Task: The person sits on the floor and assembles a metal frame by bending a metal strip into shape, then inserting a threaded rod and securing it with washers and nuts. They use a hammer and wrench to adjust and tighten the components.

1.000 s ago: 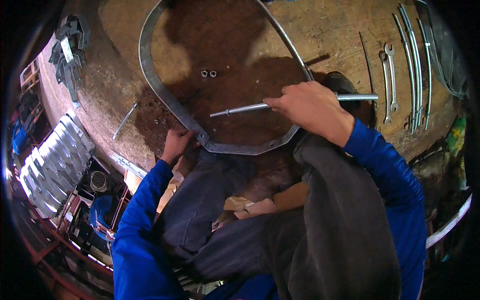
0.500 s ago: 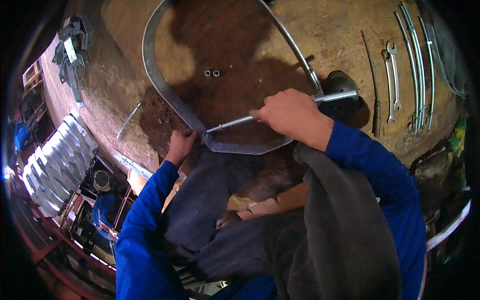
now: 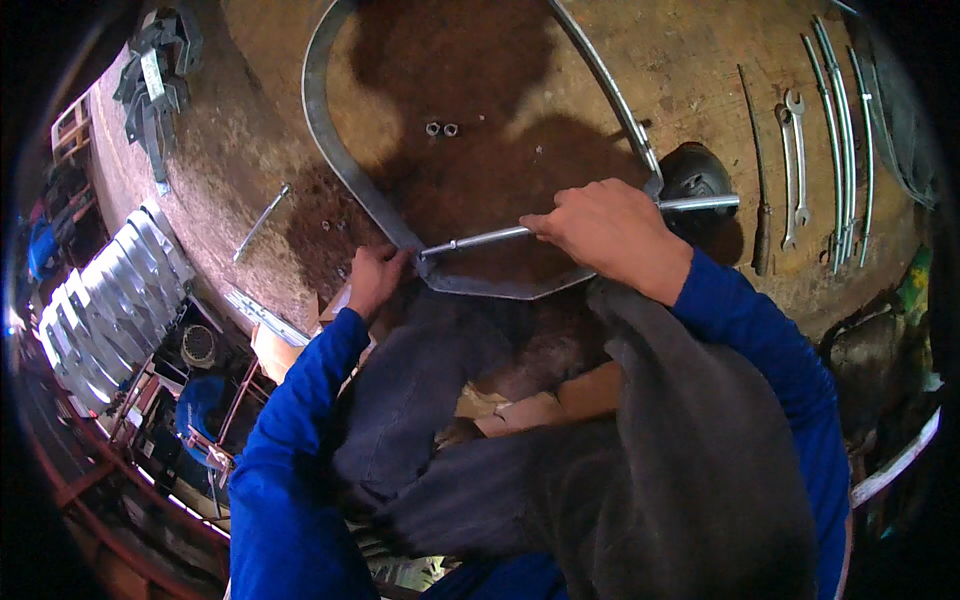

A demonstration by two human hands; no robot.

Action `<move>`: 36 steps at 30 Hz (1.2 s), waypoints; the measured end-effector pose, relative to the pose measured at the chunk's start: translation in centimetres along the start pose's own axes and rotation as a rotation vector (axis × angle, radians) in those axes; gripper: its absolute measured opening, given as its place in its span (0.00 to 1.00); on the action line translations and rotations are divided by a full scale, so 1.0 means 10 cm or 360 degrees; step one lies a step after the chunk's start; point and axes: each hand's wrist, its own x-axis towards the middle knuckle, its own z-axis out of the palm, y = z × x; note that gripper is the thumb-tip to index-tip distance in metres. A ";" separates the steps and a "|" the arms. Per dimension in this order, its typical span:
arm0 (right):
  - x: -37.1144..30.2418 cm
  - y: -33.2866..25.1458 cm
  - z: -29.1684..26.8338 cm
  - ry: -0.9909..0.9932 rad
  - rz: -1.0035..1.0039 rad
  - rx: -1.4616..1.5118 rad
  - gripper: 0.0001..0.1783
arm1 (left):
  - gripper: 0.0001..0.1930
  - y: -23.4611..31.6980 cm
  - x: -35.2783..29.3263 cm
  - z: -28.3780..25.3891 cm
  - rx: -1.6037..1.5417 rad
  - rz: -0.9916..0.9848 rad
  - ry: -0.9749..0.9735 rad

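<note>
A flat grey metal strip bent into a large frame (image 3: 330, 150) lies on the brown work surface, its near edge by my knees. Across its near part runs a silver rod (image 3: 485, 239), with a small collar or nut close to its left end and a thicker bright section at the right. Around the rod's right half my right hand (image 3: 618, 238) is closed, knuckles up. My left hand (image 3: 375, 278) has its fingertips pinched at the frame's left corner, beside the rod's end; what lies between them is hidden. Two loose nuts (image 3: 441, 129) rest inside the frame.
At the right lie a thin dark-handled tool (image 3: 763, 210), two wrenches (image 3: 798, 170) and several silver rods (image 3: 843, 150). A dark round object (image 3: 697, 172) sits behind the rod's right end. Far left are dark brackets (image 3: 152, 90), a bolt (image 3: 262, 222) and stacked silver metal parts (image 3: 105, 300).
The view has shifted and turned slightly, so the frame sits a little farther right in the picture. Both hands keep their places on the rod and at the corner.
</note>
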 end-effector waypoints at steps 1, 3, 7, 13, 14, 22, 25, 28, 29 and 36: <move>-0.03 -0.01 -0.01 0.0011 0.0019 -0.0001 0.15 | 0.15 -0.02 0.02 0.02 0.0065 -0.0003 0.0024; -0.07 -0.02 -0.02 0.0014 0.0049 -0.0019 0.14 | 0.15 -0.01 0.03 0.01 0.0108 -0.0006 0.0044; -0.07 0.03 0.02 -0.0006 0.0090 -0.0053 0.14 | 0.14 -0.03 0.08 -0.05 0.0080 0.0050 -0.0063; 0.02 0.07 0.07 -0.0100 0.0057 -0.0049 0.15 | 0.16 0.01 0.07 -0.10 -0.0119 -0.0050 -0.0195; 0.04 0.06 0.05 -0.0115 0.0056 -0.0044 0.15 | 0.17 0.04 0.08 -0.12 -0.0178 -0.0089 -0.0236; 0.08 0.03 0.05 -0.0096 -0.0038 -0.0071 0.16 | 0.31 -0.19 0.09 -0.04 -0.0051 -0.0131 -0.0357; 0.07 0.01 0.01 -0.0117 -0.0012 -0.0031 0.17 | 0.32 -0.08 0.14 -0.15 -0.0033 -0.0177 -0.0569; 0.09 0.02 0.01 -0.0136 -0.0019 -0.0063 0.17 | 0.32 -0.10 0.15 -0.17 -0.0050 -0.0157 -0.0633; 0.10 0.03 0.01 -0.0142 -0.0026 -0.0084 0.16 | 0.32 -0.12 0.14 -0.16 -0.0062 -0.0145 -0.0627; 0.32 0.19 -0.06 -0.0273 -0.0067 0.0065 0.15 | 0.29 -0.13 0.13 -0.18 -0.0129 -0.0077 -0.0627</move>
